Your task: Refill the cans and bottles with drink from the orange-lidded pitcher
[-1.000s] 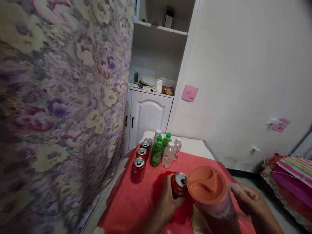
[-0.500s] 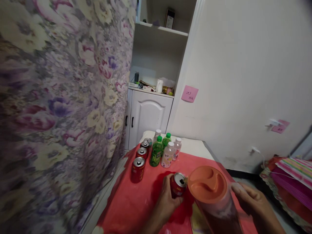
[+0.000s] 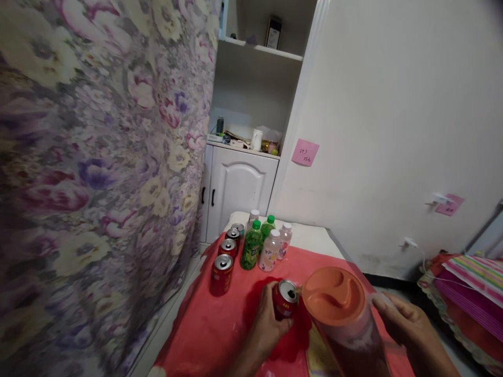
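Toward the near edge of the table (image 3: 200, 324), the left hand (image 3: 267, 317) grips a red can (image 3: 285, 309) while the right hand (image 3: 406, 319) grips the tilted pitcher (image 3: 353, 340), seemingly pouring, which calls for steady aim.

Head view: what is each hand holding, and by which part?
Left hand: a red can, around its side. Right hand: the orange-lidded pitcher, by its handle.

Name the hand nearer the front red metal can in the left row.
Left. The left hand, gripping another red metal can, is right of the front can; the right hand, holding the orange-lidded clear pitcher, is farther right.
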`<action>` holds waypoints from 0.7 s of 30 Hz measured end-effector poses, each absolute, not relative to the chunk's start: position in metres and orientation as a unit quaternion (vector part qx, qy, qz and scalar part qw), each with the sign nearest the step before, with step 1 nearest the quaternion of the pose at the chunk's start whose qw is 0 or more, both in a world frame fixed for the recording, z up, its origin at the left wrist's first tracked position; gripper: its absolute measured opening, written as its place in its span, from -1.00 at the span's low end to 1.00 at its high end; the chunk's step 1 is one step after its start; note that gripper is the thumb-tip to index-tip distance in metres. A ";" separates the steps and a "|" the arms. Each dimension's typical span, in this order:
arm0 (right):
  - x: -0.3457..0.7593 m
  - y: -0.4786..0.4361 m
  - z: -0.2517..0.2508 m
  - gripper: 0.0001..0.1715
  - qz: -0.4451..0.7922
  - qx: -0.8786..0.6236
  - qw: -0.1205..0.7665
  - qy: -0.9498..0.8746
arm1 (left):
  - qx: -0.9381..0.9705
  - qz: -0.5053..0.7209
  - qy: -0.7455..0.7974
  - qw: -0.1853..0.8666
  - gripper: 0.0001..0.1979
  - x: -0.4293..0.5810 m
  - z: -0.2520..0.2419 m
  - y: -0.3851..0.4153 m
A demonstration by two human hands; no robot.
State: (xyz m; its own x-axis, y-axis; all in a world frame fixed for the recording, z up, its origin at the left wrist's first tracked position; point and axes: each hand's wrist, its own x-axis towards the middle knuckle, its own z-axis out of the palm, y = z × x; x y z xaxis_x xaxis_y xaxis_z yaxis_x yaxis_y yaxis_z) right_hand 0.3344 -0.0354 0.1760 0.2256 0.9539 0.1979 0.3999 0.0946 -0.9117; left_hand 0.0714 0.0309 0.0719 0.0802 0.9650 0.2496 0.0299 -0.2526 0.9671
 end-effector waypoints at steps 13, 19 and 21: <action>0.328 -0.037 0.180 -0.33 0.275 -0.607 0.513 -0.542 | 0.580 0.542 0.414 0.446 -0.35 0.072 0.066 0.033; 0.331 -0.035 0.179 -0.32 0.275 -0.607 0.500 -0.554 | 0.585 0.540 0.411 0.446 -0.33 0.071 0.061 0.035; 0.334 -0.034 0.177 -0.34 0.278 -0.604 0.497 -0.558 | 0.586 0.539 0.409 0.445 -0.33 0.070 0.062 0.034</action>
State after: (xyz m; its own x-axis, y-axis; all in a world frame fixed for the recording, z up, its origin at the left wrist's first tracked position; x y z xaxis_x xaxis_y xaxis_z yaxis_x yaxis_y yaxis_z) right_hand 0.3338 -0.0341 0.1771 0.2233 0.9500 0.2185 0.3980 0.1157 -0.9101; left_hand 0.0702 0.0344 0.0619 0.0844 0.9596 0.2684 -0.0006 -0.2693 0.9630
